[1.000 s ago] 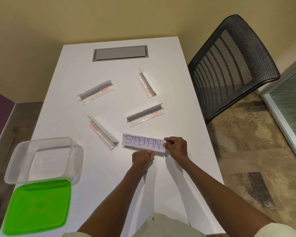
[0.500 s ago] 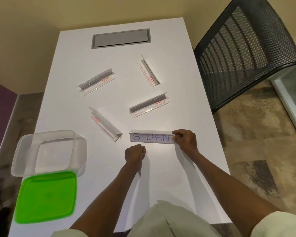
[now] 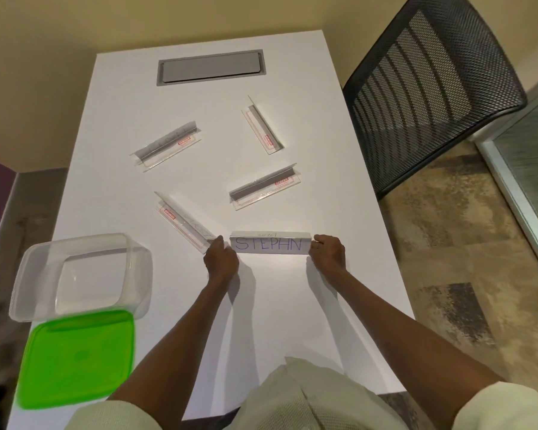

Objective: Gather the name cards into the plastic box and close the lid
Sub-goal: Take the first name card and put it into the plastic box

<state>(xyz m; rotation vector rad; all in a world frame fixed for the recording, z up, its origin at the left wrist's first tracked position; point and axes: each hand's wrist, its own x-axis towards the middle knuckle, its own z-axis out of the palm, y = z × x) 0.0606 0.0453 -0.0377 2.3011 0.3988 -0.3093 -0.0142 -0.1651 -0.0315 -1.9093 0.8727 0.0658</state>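
Meanwhile, plastic box (image 3: 28,274) without cards, unlidded

Office, mesh chair (image 3: 432,88), table cable hatch (image 3: 211,71)

From the hands to the open plastic box (image 3: 78,274) at the table's (image 3: 292,321) near left corner, the white top lies bare, an open way across. One name card (image 3: 185,223) slants just beside the left hand (image 3: 221,262), crowding that side. Three more cards are scattered farther back. The green lid (image 3: 78,358) lies flat against the box's near side. A mesh chair (image 3: 432,85) closes off the far right edge.
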